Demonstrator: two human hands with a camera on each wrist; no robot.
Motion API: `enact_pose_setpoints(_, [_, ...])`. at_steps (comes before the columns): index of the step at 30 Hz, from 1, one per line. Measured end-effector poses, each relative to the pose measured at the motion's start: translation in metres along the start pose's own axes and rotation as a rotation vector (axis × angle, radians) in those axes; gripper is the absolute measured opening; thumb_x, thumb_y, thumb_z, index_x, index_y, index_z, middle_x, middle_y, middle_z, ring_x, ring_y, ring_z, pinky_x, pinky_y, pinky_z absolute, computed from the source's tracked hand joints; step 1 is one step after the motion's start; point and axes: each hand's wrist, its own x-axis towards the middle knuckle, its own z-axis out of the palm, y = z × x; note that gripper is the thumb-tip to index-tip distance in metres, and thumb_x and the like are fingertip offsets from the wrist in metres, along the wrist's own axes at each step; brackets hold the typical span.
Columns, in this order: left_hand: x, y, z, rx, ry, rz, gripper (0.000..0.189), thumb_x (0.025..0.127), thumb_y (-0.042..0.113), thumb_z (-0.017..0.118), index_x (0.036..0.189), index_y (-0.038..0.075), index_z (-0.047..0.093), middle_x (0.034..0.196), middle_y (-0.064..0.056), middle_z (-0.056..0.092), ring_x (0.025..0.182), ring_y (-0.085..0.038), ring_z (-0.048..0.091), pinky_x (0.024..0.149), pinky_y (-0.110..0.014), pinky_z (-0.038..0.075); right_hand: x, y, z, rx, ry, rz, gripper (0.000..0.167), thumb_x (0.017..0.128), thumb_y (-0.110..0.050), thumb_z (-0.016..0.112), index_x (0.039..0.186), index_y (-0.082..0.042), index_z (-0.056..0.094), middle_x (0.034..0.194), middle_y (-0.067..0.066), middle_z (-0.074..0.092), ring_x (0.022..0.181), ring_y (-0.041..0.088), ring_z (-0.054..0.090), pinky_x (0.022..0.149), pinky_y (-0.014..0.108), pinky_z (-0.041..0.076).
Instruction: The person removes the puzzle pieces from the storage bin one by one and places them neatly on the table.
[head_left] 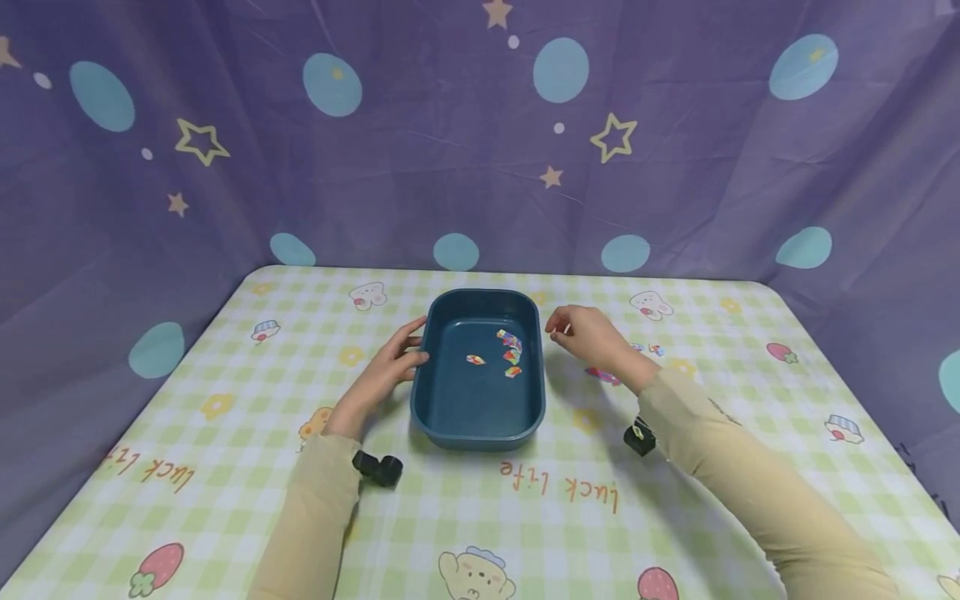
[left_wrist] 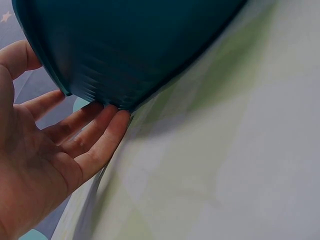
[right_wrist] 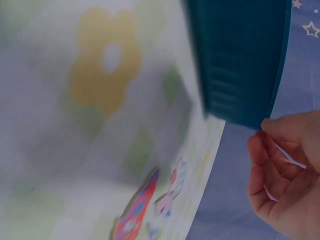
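A dark teal plastic bin (head_left: 480,417) stands on the table, holding several small, flat multicoloured pieces (head_left: 512,357) on its floor. My left hand (head_left: 386,367) touches the bin's left outer wall; in the left wrist view its fingers (left_wrist: 90,145) extend against the wall and underside edge. Just off the bin's right rim is my right hand (head_left: 592,337), thumb and fingertips drawn close together. In the right wrist view, the thumb of the right hand (right_wrist: 290,165) overlaps the bin's corner. Whether a tiny piece lies between its fingertips cannot be made out.
A red and blue flat piece (head_left: 603,376) lies on the tablecloth beneath the right forearm, with smaller pieces (head_left: 656,350) beyond it. The checked tablecloth (head_left: 225,508) has printed cartoons. Purple patterned fabric (head_left: 450,167) hangs behind the table. Black wrist cameras (head_left: 378,468) sit near both cuffs.
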Motion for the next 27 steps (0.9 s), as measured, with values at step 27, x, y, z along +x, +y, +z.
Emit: enact_pose_setpoints(27, [0.0, -0.001, 0.0, 0.005, 0.003, -0.006, 0.058, 0.092, 0.021, 0.047, 0.145, 0.028, 0.022, 0.138, -0.017, 0.032, 0.12, -0.033, 0.043, 0.092, -0.045, 0.043, 0.04, -0.066, 0.054, -0.277, -0.22, -0.176, 0.022, 0.083, -0.028, 0.065, 0.102, -0.017, 0.068, 0.095, -0.002, 0.066, 0.097, 0.016, 0.06, 0.075, 0.033, 0.051])
